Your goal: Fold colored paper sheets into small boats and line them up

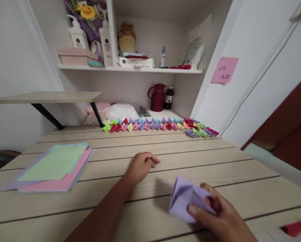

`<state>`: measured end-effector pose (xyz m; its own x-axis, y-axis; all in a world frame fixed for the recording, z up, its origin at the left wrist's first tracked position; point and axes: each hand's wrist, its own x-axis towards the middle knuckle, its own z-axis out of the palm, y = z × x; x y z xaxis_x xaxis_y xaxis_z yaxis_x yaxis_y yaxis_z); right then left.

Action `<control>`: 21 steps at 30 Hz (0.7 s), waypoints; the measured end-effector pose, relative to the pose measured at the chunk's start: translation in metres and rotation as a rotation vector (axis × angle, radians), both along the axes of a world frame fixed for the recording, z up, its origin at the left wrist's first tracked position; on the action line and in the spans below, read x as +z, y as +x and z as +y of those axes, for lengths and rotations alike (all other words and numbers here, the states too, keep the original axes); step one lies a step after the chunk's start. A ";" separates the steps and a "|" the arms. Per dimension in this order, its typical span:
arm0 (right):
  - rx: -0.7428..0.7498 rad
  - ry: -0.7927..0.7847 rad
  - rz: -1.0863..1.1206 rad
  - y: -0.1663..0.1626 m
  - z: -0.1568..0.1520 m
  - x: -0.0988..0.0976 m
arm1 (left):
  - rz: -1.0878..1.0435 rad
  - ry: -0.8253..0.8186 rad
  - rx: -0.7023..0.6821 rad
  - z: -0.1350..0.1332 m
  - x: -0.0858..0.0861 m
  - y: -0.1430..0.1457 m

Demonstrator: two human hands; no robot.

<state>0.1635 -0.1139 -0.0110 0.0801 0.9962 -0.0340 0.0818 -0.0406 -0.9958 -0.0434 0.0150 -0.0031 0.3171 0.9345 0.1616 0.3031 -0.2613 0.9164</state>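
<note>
Folded lilac paper sheet [184, 198] sits near the tabletop's [190, 154] near right corner, gripped by the right hand [220, 215], whose fingers are closed round it. The left hand [141, 166] rests mid-tabletop, loosely curled and holding nothing. A stack of pastel paper sheets [53, 166] lies by the left edge, and a row of small coloured folded paper pieces [155, 126] lines the far edge. The handwriting on the pink sticky note [224, 69] is too blurred to read
</note>
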 end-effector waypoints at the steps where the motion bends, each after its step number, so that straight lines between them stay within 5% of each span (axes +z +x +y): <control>1: -0.024 -0.063 0.159 -0.008 0.013 0.007 | -0.080 -0.041 -0.022 0.000 0.002 0.000; 8: 0.094 -0.101 0.592 -0.059 0.106 0.027 | -0.777 -0.312 -0.291 -0.004 0.005 0.007; 15: 0.151 -0.030 0.626 -0.094 0.144 0.019 | -0.920 -0.153 0.119 0.007 -0.003 0.004; 21: 0.260 -0.028 0.469 -0.092 0.145 0.016 | -0.704 -0.109 0.338 0.017 -0.005 -0.008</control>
<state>0.0712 0.0308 0.0052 -0.1996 0.9793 -0.0339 -0.3603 -0.1055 -0.9269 -0.0517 0.0318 -0.0085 -0.1299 0.9842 0.1205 -0.3112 -0.1559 0.9375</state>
